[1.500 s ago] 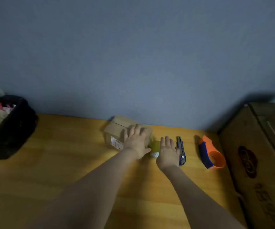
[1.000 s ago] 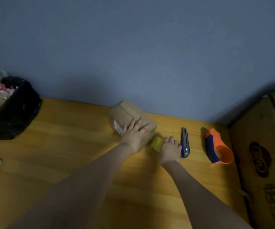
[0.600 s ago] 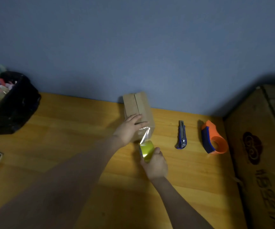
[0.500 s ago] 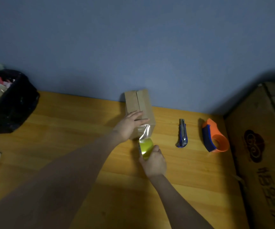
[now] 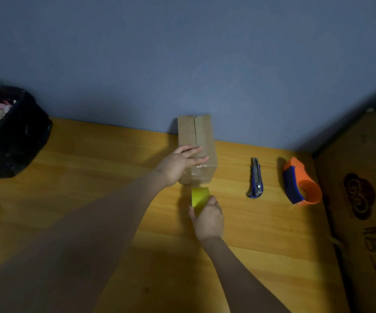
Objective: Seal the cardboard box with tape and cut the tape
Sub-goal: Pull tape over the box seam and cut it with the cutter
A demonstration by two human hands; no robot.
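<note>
Glossy tape [image 5: 199, 172] spans cardboard box [image 5: 197, 141] to yellow roll [image 5: 199, 196].

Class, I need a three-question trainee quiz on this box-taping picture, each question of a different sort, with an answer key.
1. True or false: the left hand rests flat on the small cardboard box.
2. Multiple choice: what does the right hand grip? A. the utility knife B. the yellow tape roll C. the orange tape dispenser
3. Fill in: on the wooden table, the utility knife lies between the small box and the ____.

Key: 1 true; 2 B; 3 orange tape dispenser.
</note>
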